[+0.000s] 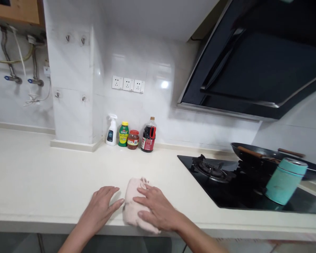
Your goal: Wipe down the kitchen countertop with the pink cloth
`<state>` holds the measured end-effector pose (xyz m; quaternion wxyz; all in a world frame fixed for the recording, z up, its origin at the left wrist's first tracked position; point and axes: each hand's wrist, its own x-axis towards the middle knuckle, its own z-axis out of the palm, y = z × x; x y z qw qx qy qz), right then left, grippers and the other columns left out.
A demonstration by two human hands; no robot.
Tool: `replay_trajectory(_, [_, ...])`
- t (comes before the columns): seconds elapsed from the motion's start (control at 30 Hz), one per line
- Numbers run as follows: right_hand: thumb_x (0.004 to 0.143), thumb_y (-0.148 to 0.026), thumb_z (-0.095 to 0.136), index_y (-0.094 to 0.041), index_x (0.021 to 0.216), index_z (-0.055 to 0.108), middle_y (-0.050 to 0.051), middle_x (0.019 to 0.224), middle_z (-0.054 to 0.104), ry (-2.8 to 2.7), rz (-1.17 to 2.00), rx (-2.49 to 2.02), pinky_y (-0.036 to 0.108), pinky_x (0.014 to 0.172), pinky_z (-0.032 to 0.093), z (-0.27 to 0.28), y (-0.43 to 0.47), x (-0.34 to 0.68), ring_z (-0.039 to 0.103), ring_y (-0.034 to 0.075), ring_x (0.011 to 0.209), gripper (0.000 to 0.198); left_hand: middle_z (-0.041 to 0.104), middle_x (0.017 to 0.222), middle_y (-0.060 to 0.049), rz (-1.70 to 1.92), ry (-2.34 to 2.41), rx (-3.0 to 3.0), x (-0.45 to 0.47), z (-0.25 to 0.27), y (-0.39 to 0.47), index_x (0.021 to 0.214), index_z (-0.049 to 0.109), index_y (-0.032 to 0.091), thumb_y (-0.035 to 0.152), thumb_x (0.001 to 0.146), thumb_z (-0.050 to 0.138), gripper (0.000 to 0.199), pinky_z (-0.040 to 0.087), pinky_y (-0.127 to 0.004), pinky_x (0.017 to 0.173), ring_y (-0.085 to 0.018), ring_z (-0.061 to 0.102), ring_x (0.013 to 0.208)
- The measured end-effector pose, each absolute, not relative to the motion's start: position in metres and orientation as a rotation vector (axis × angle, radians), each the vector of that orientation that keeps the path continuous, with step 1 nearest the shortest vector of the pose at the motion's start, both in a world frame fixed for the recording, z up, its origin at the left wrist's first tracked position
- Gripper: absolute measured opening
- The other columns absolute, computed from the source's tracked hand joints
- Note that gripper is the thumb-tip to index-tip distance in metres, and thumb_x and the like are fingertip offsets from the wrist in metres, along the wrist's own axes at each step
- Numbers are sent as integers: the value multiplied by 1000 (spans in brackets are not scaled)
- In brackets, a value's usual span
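Note:
A folded pale pink cloth [133, 203] lies on the cream countertop [55, 179] at its front edge, its lower end reaching over the edge. From above, my right hand [158, 209] holds the cloth, with the fingers and thumb laid over it. My left hand [102, 205] hovers just left of the cloth. Its fingers are apart and nothing is in them. Whether the left thumb touches the cloth I cannot tell.
Against the wall stand a white spray bottle [111, 131], a green bottle [123, 134], a red-lidded jar [133, 140] and a dark sauce bottle [148, 135]. On the right, a black gas stove [208, 191] carries a wok [250, 151] and a teal container [285, 182], under a range hood [242, 70].

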<state>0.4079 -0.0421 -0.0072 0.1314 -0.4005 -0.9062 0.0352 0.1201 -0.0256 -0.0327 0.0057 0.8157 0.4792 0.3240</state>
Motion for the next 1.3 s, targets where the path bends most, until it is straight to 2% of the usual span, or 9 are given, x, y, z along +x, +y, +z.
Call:
replay_trajectory(0.1, [103,-56,49,-36,148,49,1,157,38,-2559,-98,-1365,48,116,31,-15,-20,451,31,27,144,49,70,124,-9,1012,1485,2558,120,-30,-27,120,69,25,56,97,50,43,49,-42,99,-26,62,119])
replay_trajectory(0.2, [106,-42,41,-33,145,53,4,154,43,-2402,-369,-1668,54,113,34,-21,2,509,38,29,140,42,70,124,-9,1018,1483,2536,119,-31,-26,118,69,25,55,96,52,41,48,-43,100,-26,61,120])
replay_trajectory(0.33, [98,-22,41,-26,130,66,7,148,51,-2298,-450,-1819,55,112,33,-23,2,576,38,33,138,41,69,127,-9,1003,1514,2477,120,-34,-23,118,69,24,52,94,54,39,45,-45,104,-27,59,123])
replay_trajectory(0.43, [99,-24,40,-24,128,66,8,144,54,-2255,-464,-1874,51,113,34,-27,-13,594,40,30,137,40,68,128,-8,999,1518,2453,121,-34,-23,119,68,24,51,94,55,39,44,-46,106,-28,58,125])
replay_trajectory(0.63, [102,-50,42,-29,137,58,10,147,49,-2166,-371,-1897,54,101,41,-27,-61,532,45,34,130,44,68,126,-9,985,1514,2463,123,-31,-25,118,69,24,52,94,54,39,44,-46,104,-28,58,123])
replay_trajectory(0.8, [93,-43,62,-29,126,61,8,143,52,-2214,-269,-1573,55,107,31,-26,-111,424,41,33,132,36,68,127,-8,961,1525,2472,122,-30,-23,116,70,24,54,93,54,41,43,-47,106,-29,58,125])
replay_trajectory(1.03, [83,-30,78,-27,122,55,4,139,54,-2085,-409,-1313,54,114,16,-67,-131,339,32,29,140,46,67,130,-9,922,1593,2525,120,-29,-17,116,72,25,58,90,51,47,43,-48,108,-30,57,126])
replay_trajectory(1.13, [88,-28,74,-25,132,53,3,136,57,-2004,-597,-1277,52,115,15,-75,-124,339,34,28,138,48,68,129,-9,897,1588,2537,120,-28,-14,115,72,25,62,88,50,50,44,-48,108,-30,58,126])
replay_trajectory(1.3, [103,-25,54,-30,126,60,-3,133,61,-1912,-870,-1095,45,113,23,-76,-120,376,43,23,132,24,70,128,-9,862,1592,2528,118,-24,-9,113,73,24,66,85,50,56,46,-48,109,-31,60,125])
